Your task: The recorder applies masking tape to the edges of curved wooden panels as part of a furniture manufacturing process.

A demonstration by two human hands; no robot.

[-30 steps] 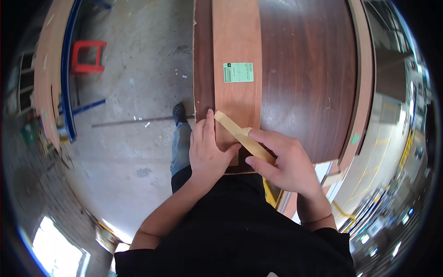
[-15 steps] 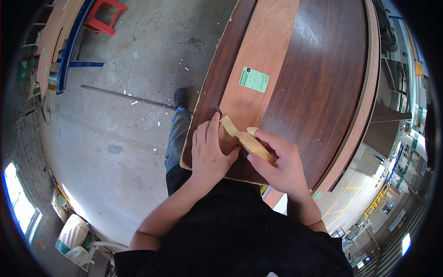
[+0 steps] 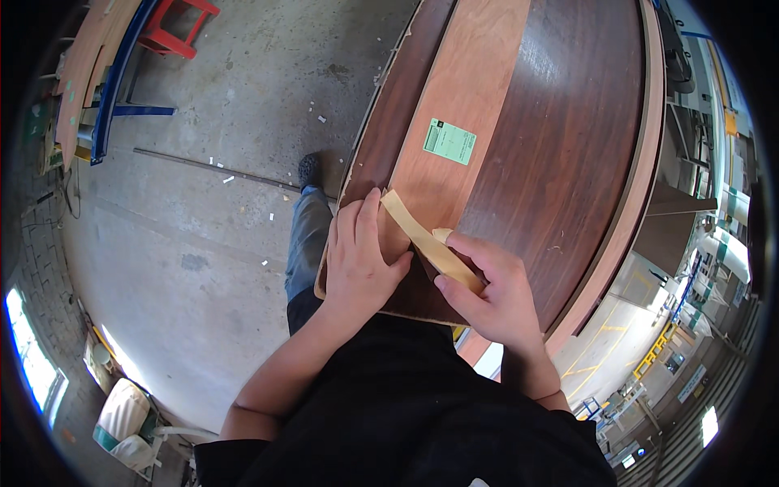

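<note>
A roll of masking tape (image 3: pixel 464 274), pale yellow, is gripped between the thumb and fingers of my right hand (image 3: pixel 499 288). From it a loose strip of tape (image 3: pixel 408 222) runs up and left toward the near end of a light reddish wood board (image 3: pixel 460 85). My left hand (image 3: pixel 355 256) lies open on the dark brown wood-grain panel (image 3: pixel 560 154), thumb spread. Its index fingertip rests beside the tape strip's far end; whether it presses on the tape I cannot tell. A green label (image 3: pixel 449 141) is stuck on the light board.
The dark panel's chipped edge (image 3: pixel 369 122) runs along its left side, beside my leg (image 3: pixel 308 231). On the grey floor lie a thin metal bar (image 3: pixel 213 167) and several white scraps. A red stool (image 3: pixel 178 28) and a blue-framed rack (image 3: pixel 109 89) stand at far left.
The tape strip has gone from kinked to straighter, with more length showing. My left hand has shifted slightly left and up. My right hand stays nearly in place, holding the roll.
</note>
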